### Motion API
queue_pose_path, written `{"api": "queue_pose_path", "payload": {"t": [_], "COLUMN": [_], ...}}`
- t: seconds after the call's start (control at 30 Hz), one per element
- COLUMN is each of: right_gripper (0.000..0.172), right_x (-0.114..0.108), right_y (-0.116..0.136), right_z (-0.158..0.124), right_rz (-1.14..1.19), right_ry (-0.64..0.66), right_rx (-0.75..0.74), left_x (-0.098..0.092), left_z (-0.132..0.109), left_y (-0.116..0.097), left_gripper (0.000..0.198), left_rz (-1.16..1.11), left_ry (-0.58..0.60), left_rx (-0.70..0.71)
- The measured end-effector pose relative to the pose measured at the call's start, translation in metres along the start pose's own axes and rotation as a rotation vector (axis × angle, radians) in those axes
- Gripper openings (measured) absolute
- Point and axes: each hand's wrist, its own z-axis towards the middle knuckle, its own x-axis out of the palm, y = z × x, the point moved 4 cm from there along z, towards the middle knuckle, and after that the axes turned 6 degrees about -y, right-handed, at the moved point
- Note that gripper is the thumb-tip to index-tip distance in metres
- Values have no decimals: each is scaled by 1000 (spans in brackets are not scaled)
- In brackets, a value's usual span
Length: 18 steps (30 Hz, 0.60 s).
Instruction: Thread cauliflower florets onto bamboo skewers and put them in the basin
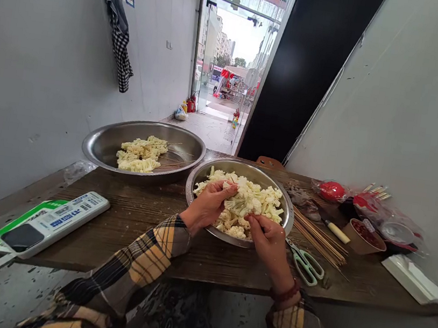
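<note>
Over the right steel bowl [288,217], my left hand [208,206] holds a piece of cauliflower [244,203] between thumb and fingers. My right hand [269,239] is closed in a pinch at the lower right edge of that piece; what sits between its fingertips is hidden. Loose cauliflower florets [269,197] fill the bowl beneath both hands. To the left, a wider steel basin [96,149] holds cauliflower pieces [143,150] with thin wooden skewers [176,164] sticking out. A bundle of bamboo skewers [319,235] lies right of the bowl.
Green-handled scissors [306,266] lie by my right wrist. Beyond them are a wooden-handled knife [337,232], a paper bowl of red stuff [364,238], plastic bags [390,220] and a tissue pack [412,278]. A white payment device [59,223] with a cable rests on the table's left.
</note>
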Motion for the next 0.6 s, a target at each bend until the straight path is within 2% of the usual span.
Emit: {"api": "queue_pose_path", "payload": {"t": [0.23, 0.37, 0.43, 0.53, 0.6], "right_gripper": [36, 35, 35, 35, 35], "right_x": [2, 3, 4, 5, 6], "right_y": [1, -3, -4, -2, -1], "right_z": [2, 3, 3, 4, 4], "right_rz": [28, 109, 169, 209, 206], "right_ry": [-26, 36, 61, 40, 22], "right_rx": [30, 104, 165, 201, 193], "left_x": [2, -1, -3, 0, 5], "left_z": [0, 2, 2, 0, -3], "left_y": [1, 0, -2, -2, 1], "left_gripper": [22, 22, 28, 42, 44], "left_rz": [29, 1, -31, -40, -19], "left_ry": [-22, -37, -48, 13, 61], "left_rx": [-20, -13, -11, -42, -58]}}
